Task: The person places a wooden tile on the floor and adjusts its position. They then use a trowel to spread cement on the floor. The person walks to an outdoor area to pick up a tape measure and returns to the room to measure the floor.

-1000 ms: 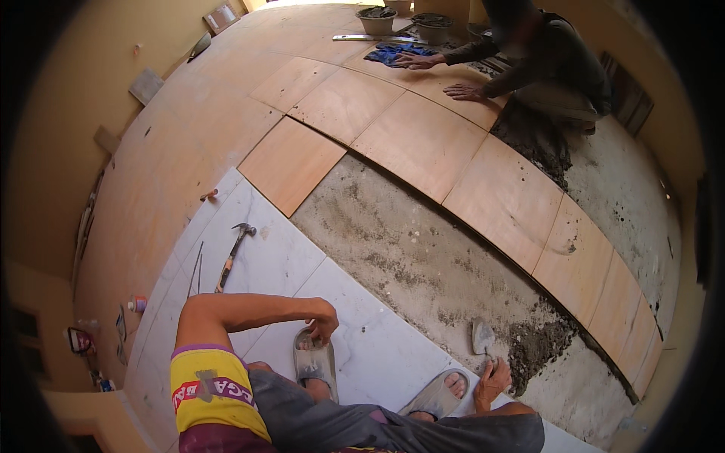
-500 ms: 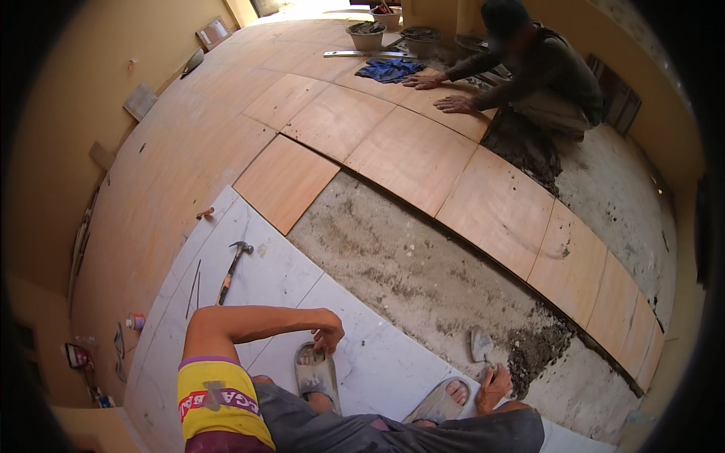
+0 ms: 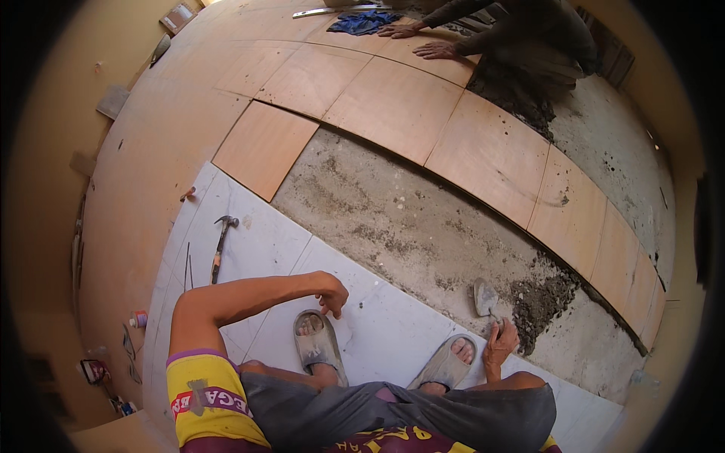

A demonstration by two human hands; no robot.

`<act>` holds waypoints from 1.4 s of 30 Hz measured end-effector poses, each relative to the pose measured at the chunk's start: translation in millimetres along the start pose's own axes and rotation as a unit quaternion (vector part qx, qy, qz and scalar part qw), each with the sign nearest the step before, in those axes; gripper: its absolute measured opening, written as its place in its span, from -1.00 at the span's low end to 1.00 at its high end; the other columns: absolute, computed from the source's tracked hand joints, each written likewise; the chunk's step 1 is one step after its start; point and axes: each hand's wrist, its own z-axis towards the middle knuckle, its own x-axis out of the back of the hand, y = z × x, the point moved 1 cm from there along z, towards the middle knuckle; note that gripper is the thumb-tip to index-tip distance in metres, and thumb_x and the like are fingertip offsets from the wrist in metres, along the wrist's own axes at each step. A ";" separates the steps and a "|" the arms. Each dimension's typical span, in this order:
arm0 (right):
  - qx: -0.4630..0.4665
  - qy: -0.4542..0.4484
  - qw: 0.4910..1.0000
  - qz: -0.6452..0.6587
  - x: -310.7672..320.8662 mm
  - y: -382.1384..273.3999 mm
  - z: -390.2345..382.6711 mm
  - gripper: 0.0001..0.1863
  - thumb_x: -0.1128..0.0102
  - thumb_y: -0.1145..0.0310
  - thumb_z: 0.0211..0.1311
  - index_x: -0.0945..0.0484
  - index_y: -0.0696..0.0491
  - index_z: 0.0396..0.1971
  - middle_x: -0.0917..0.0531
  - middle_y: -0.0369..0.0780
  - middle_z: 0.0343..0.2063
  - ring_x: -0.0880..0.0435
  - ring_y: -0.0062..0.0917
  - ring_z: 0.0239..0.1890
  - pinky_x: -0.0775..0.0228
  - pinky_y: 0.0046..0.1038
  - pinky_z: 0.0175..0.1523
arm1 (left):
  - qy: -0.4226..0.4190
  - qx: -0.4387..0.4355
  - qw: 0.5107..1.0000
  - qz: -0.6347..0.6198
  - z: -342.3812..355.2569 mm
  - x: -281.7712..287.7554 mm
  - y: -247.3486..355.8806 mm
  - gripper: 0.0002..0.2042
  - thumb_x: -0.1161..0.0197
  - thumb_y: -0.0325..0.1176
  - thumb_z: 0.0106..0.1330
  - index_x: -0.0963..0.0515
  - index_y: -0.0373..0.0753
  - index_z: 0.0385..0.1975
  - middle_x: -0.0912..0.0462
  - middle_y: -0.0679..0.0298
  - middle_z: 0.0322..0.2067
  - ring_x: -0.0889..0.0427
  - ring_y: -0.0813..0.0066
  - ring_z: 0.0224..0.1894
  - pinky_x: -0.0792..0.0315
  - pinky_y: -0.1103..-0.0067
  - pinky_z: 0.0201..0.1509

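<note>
In front of my right foot, my right hand (image 3: 500,343) is closed round the handle of a trowel (image 3: 485,297). The trowel's pale, mortar-smeared blade points away from me over the rough concrete bed (image 3: 385,219). A dark heap of wet mortar (image 3: 545,306) lies just right of the blade. My left hand (image 3: 331,294) hangs loosely above the white marbled tiles (image 3: 377,317), close to my left sandal, fingers loosely bent and somewhat apart, with nothing in it. Left of that forearm, a claw hammer (image 3: 220,249) rests on the tiles.
Beyond the concrete bed runs a raised row of peach tiles (image 3: 491,166); a single peach tile (image 3: 266,149) sits at the bed's left end. Across the row, a co-worker (image 3: 529,38) crouches with both hands flat on a tile, beside a blue cloth (image 3: 362,22) and a metal straightedge (image 3: 336,10).
My view has tilted downward, so the scene sits higher and the far buckets have left the picture. My right hand stays at the trowel; the co-worker's hands remain flat on the tile.
</note>
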 end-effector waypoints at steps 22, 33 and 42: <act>-0.080 -0.382 0.895 0.217 -24.5 -121.4 75.0 -0.38 -0.04 -0.20 0.56 -0.62 0.09 0.13 -0.76 0.09 -0.22 -0.76 0.00 -0.08 -0.52 -0.13 0.04 | 0.184 0.087 0.970 -0.134 -75.9 -108.5 -11.0 -0.57 -0.27 0.01 0.46 -0.65 -0.21 0.09 -0.81 -0.03 -0.24 -0.76 -0.04 -0.03 -0.55 0.19 0.12; 0.058 -0.486 0.852 0.185 -48.2 -227.0 110.0 -0.41 -0.02 -0.18 0.56 -0.68 0.08 0.04 -0.77 -0.02 -0.34 -0.77 -0.08 -0.20 -0.57 -0.05 -0.05 | 0.173 0.093 0.977 -0.088 -61.3 -58.0 -3.8 -0.58 -0.25 -0.03 0.49 -0.64 -0.26 0.07 -0.83 0.00 -0.20 -0.75 -0.02 0.02 -0.53 0.21 0.21; -0.051 -0.407 0.893 0.186 -21.7 -149.4 92.9 -0.44 0.01 -0.14 0.61 -0.64 0.09 0.01 -0.75 0.03 -0.36 -0.75 0.00 -0.22 -0.51 0.01 -0.10 | 0.245 0.047 0.961 -0.116 -75.3 -20.2 -0.8 -0.58 -0.24 -0.10 0.51 -0.59 -0.30 0.16 -0.83 0.01 -0.08 -0.75 -0.01 0.06 -0.55 0.21 0.21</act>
